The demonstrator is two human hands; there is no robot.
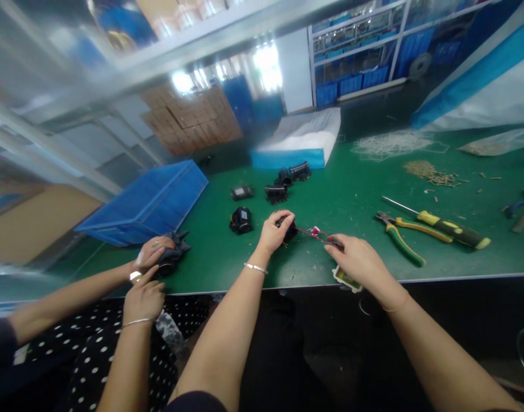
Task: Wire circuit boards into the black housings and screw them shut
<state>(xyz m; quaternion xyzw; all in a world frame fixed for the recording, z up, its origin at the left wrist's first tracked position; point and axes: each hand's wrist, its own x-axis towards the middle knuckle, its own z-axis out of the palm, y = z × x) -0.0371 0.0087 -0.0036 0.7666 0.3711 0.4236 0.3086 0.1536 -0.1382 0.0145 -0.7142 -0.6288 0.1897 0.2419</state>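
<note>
My left hand [274, 233] is closed over a black plastic part [291, 230] on the green bench, largely covered by my fingers. Red wires [305, 232] stretch from this part to my right hand [361, 264], whose fingers pinch them. A small white connector [315, 230] lies along the wires between my hands. Below my right fingers, at the bench edge, sits a small pale-framed module [346, 279] with a yellow-green inside; my hand hides some of it. Thin yellow-orange leads show beneath the black part.
Similar black parts [241, 220] stand beyond my left hand. Pliers [405, 232] and a screwdriver [454, 228] lie right, near loose brass-coloured pieces [429, 171]. At left, a co-worker's hands [148, 269] hold a black part beside a blue bin [145, 197]. A white-and-blue bag [302, 137] lies behind.
</note>
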